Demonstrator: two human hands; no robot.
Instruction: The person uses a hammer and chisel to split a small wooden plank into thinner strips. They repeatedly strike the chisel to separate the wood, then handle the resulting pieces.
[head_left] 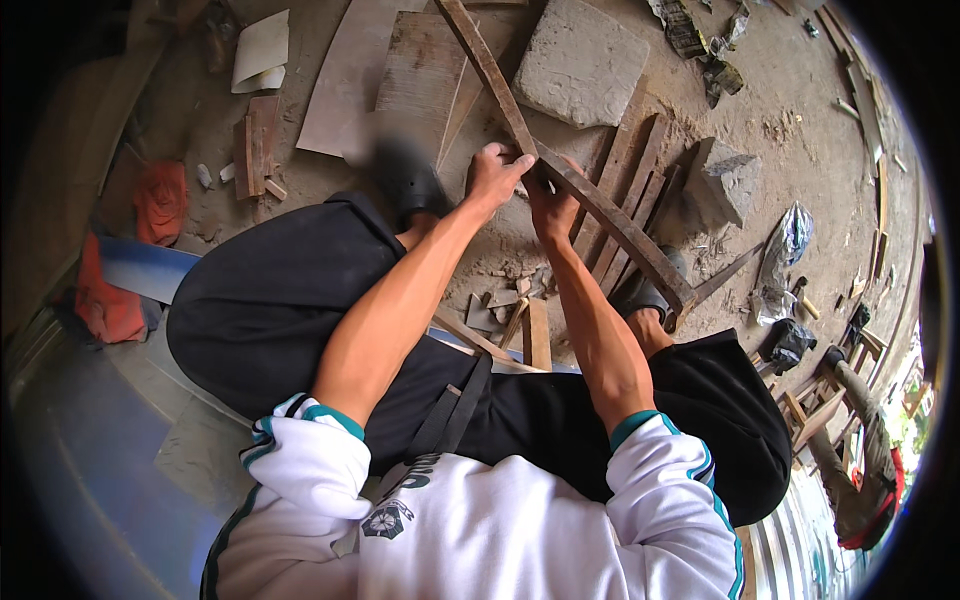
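Two long brown wooden strips meet in front of me at an angle. My left hand (494, 176) is closed on the end of the far strip (489, 70), its thumb and fingers pinching at the corner. Beside it, my right hand (554, 208) grips the near strip (618, 224) from below, close to the same corner; part of its fingers is hidden under the wood. That strip runs down to the right, over my right shoe (640, 296). At its far end a thinner strip (728, 274) meets it; whether they are fastened cannot be seen.
A flat stone slab (582, 62) and thin boards (420, 75) lie ahead. Loose wooden strips (640, 190) and a rough stone block (722, 182) are to the right. Wood scraps (536, 335) lie between my legs, and an orange cloth (160, 203) is at left.
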